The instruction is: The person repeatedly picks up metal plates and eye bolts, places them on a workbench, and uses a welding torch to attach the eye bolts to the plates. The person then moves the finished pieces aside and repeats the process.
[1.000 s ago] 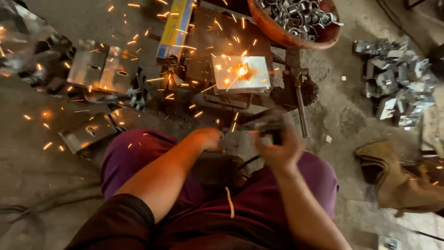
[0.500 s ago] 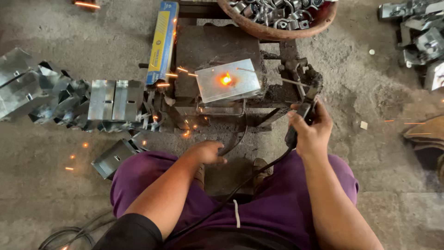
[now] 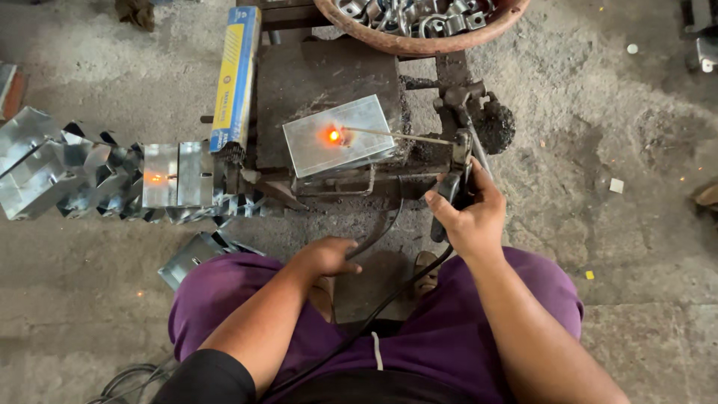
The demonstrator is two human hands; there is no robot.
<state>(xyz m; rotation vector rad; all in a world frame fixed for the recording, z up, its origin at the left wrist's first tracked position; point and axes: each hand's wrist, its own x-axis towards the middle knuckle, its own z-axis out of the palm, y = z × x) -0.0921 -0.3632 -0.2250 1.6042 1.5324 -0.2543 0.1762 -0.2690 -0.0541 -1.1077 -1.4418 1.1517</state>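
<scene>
My right hand (image 3: 470, 217) grips a black welding electrode holder (image 3: 453, 187), whose thin rod (image 3: 396, 136) reaches left to a glowing orange spot (image 3: 333, 135) on a shiny metal box (image 3: 340, 136). The box lies on a dark steel work block (image 3: 314, 82). My left hand (image 3: 329, 256) rests on my purple-clad knee, fingers loosely curled beside a black cable (image 3: 374, 236); nothing shows in its grasp.
A row of folded shiny metal boxes (image 3: 97, 179) lies on the concrete floor at left, one more (image 3: 196, 254) by my knee. A blue-and-yellow carton (image 3: 235, 75) leans on the block. A rusty bowl of metal clamps (image 3: 419, 22) sits at the top.
The shower of sparks has died down to a single glow on the box. My right hand has moved right and forward with the holder; my left hand has dropped onto the knee.
</scene>
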